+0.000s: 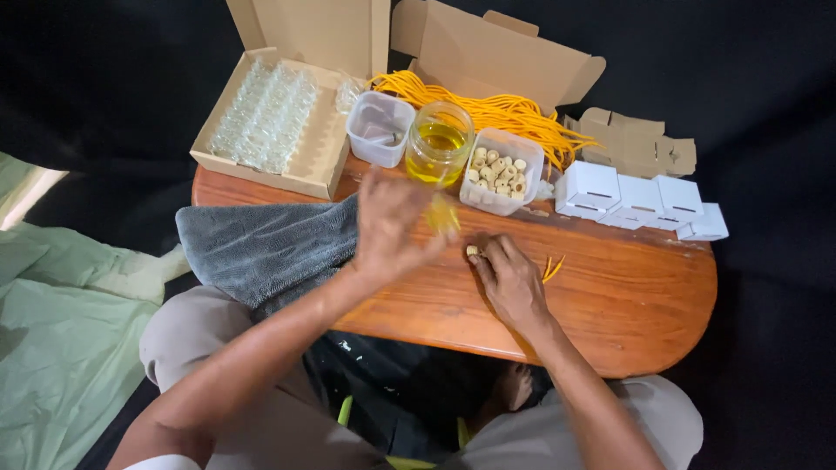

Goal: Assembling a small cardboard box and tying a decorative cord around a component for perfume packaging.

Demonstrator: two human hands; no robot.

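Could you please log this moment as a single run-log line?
left hand: holds small yellow vial | right hand: pinches cork | oil jar: open

Both forearms bare, no watch/rings visible on left hand (389,228) or right hand (509,280). White sleeve edge at left upper arm. Grey-beige trousers on both legs. One bare foot under the table, partly in shadow.

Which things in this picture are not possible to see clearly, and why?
- Head view: the small yellow thing at the left hand is blurred by motion; its kind is unclear.
- The small cork at the right hand fingertips is partly covered; the grip is unclear.
- The clear pieces in the cardboard box are too small to identify.
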